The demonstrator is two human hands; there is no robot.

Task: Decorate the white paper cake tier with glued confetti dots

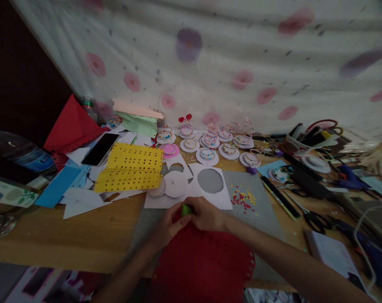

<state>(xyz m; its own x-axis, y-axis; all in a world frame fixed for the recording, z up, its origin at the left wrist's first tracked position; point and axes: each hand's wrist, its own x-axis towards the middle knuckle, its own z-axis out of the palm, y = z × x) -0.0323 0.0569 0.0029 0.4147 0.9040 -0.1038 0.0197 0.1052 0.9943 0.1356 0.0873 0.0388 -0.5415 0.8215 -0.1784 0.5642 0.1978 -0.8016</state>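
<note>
Head view: over the worktop [67,237], the right hand's [206,213] grip is closed around a small green tool [186,209]; the left hand [168,226] pinches the hole-edged red sheet [203,263] beneath, near scattered paper dots [243,198].

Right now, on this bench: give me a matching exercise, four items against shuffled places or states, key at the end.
Things
1. Yellow sheet
2. Phone
3. Blue-capped bottle
4. Green object

Places and states
A. At the left edge of the picture, lying tilted
B. Between the left hand and the right hand
C. Dotted with rows of holes
D. Dark screen facing up

Pairs: 1-C, 2-D, 3-A, 4-B
</note>
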